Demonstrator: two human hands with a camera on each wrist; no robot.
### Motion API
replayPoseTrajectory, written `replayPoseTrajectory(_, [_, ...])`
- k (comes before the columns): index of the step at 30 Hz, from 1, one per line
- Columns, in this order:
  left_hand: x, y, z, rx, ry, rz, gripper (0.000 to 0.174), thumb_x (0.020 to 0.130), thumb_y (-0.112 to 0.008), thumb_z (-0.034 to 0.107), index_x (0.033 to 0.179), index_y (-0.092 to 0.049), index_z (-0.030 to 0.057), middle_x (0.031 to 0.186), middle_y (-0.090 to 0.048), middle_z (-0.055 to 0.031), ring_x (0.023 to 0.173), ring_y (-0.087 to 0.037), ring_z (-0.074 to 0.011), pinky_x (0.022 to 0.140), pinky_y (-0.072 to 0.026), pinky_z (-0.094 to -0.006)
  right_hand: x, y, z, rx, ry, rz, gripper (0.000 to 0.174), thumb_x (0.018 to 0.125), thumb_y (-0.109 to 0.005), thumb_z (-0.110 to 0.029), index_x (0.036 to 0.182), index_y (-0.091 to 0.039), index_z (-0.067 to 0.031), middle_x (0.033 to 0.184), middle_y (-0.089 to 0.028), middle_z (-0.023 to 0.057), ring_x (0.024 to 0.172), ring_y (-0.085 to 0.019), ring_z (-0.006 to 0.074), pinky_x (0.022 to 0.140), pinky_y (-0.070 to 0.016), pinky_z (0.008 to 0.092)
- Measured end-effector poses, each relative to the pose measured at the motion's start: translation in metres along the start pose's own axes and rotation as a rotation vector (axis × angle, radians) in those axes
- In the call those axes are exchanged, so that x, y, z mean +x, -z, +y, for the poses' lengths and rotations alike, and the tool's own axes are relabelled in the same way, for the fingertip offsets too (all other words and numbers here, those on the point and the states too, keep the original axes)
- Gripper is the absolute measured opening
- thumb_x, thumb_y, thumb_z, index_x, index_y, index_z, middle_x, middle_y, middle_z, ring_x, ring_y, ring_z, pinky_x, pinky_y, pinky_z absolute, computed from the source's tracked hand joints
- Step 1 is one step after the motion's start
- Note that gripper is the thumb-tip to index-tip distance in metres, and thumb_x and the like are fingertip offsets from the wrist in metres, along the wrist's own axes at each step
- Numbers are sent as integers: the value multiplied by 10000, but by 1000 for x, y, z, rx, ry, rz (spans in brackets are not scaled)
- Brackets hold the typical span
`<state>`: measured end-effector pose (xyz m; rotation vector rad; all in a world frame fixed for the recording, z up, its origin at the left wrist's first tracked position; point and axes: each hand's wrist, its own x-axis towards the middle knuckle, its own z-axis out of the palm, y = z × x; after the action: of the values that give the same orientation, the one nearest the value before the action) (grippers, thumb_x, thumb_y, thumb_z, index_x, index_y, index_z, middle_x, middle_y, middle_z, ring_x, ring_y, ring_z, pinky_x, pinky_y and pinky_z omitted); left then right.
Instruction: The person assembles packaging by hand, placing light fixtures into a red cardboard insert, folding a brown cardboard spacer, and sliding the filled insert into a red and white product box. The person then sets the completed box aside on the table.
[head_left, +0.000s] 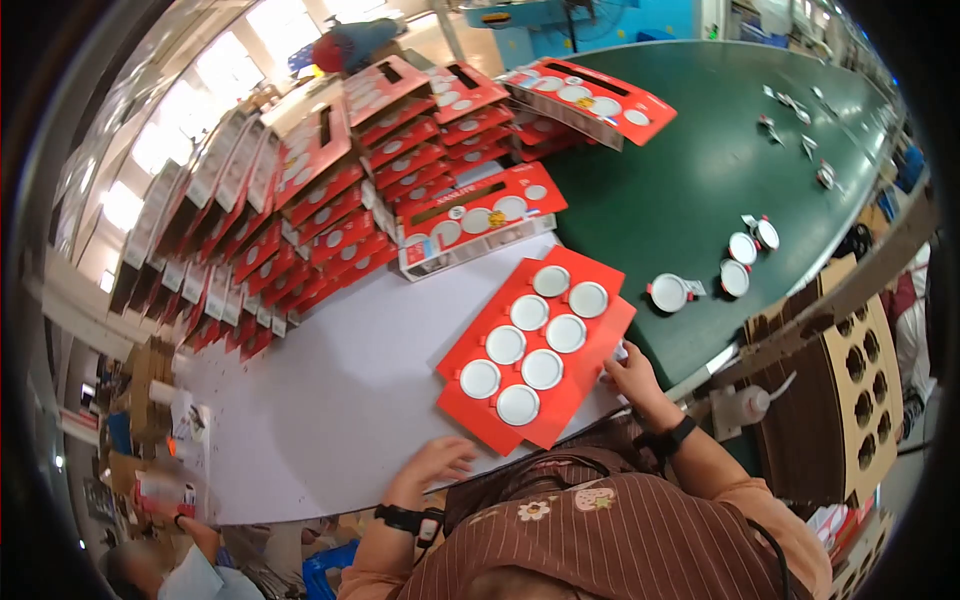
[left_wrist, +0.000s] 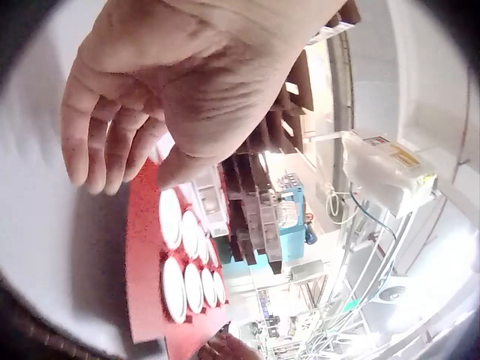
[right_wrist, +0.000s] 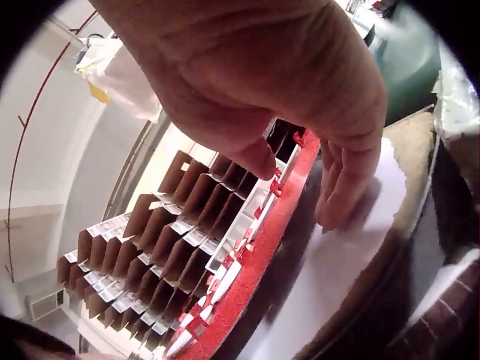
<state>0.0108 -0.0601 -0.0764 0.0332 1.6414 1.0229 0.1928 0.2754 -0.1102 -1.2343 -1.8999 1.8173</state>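
A red card insert (head_left: 578, 392) with several round white downlights (head_left: 542, 369) set in it in two rows lies over the white table surface (head_left: 340, 400). At its right edge my right hand (head_left: 634, 378) pinches the card; in the right wrist view that hand (right_wrist: 300, 112) has its thumb on the downlight side and its fingers behind the red card (right_wrist: 247, 289). My left hand (head_left: 440, 461) is held near the card's lower left corner, holding nothing. Seen in the left wrist view, the left hand's fingers (left_wrist: 97, 150) are loosely bent beside the downlights (left_wrist: 174, 289).
Stacked red-and-white boxes (head_left: 330, 200) fill the table's far left, with one box (head_left: 480, 220) just beyond the card. Loose downlights (head_left: 668, 293) lie on the green table (head_left: 660, 200). A white bottle (head_left: 745, 405) and brown cardboard trays (head_left: 860, 400) stand at right. Another person (head_left: 190, 560) is at lower left.
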Motion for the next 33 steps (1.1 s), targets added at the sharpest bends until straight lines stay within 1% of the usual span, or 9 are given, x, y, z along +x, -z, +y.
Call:
replayPoseTrajectory(3, [2, 18, 38, 235, -133, 386, 326, 874, -607, 293, 1017, -596, 0, 916, -650, -85, 840, -618, -188, 715, -533, -325, 0, -1, -3, 27, -7, 68, 716, 815, -625, -142, 1387, -251, 73, 892, -622, 120, 679, -620, 150, 518, -518, 281])
replayPoseTrajectory(7, [56, 6, 107, 733, -766, 635, 485, 845, -614, 318, 1156, -542, -48, 1127, -599, -192, 1052, -569, -322, 930, -441, -381, 16, -10, 1, 155, 1, 184, 767, 807, -631, -110, 1407, -190, 77, 1011, -592, 147, 755, -630, 153, 506, -510, 267])
replayPoseTrajectory(10, [127, -17, 148, 742, -704, 588, 684, 814, -597, 441, 1278, -463, -43, 1265, -495, -255, 1197, -464, -353, 1022, -357, -405, 21, -18, -12, 270, -77, 216, 710, 801, -626, -77, 1388, -249, 54, 1117, -562, 156, 896, -620, 180, 633, -530, 290])
replayPoseTrajectory(13, [155, -46, 176, 833, -507, 493, 785, 794, -561, 542, 1296, -444, -50, 1285, -470, -279, 1229, -439, -348, 1039, -337, -411, 34, -31, -9, 440, 7, 206, 516, 802, -613, -50, 1262, -386, 4, 1171, -560, 132, 1056, -558, 226, 900, -448, 319])
replayPoseTrajectory(14, [159, -52, 182, 929, -373, 451, 821, 785, -540, 583, 1293, -447, -54, 1283, -467, -289, 1235, -436, -346, 1041, -334, -414, 40, -35, -6, 476, 29, 223, 527, 797, -632, -66, 1257, -384, 5, 1169, -560, 136, 1049, -563, 226, 879, -460, 325])
replayPoseTrajectory(21, [172, -42, 180, 706, -387, 341, 713, 762, -610, 595, 1103, -611, -31, 1090, -623, -228, 1024, -607, -286, 853, -480, -362, 48, -58, -27, 439, 70, 232, 605, 754, -707, -101, 1250, -375, -4, 1195, -546, 146, 1084, -550, 239, 922, -451, 348])
replayPoseTrajectory(25, [162, -38, 173, 767, -398, 368, 702, 726, -583, 660, 1010, -663, 23, 1171, -582, -226, 1114, -545, -342, 958, -413, -428, 53, -67, -31, 335, 172, 161, 633, 701, -708, -34, 1252, -396, -16, 1208, -544, 132, 1106, -543, 244, 941, -445, 361])
replayPoseTrajectory(28, [176, -18, 152, 516, -534, 283, 837, 725, -603, 646, 1194, -544, -45, 1196, -563, -268, 1122, -550, -366, 955, -422, -425, 65, -72, -33, 351, 419, 25, 681, 646, -624, 70, 1284, -406, -28, 1217, -542, 122, 1133, -531, 257, 974, -431, 377])
replayPoseTrajectory(33, [168, -17, 159, 507, -495, 376, 994, 732, -553, 688, 1292, -415, -121, 1287, -476, -308, 1245, -446, -368, 1015, -377, -392, 61, -82, -30, 609, 317, -163, 650, 673, -565, 102, 1286, -404, -40, 1178, -564, 113, 1086, -562, 256, 924, -470, 377])
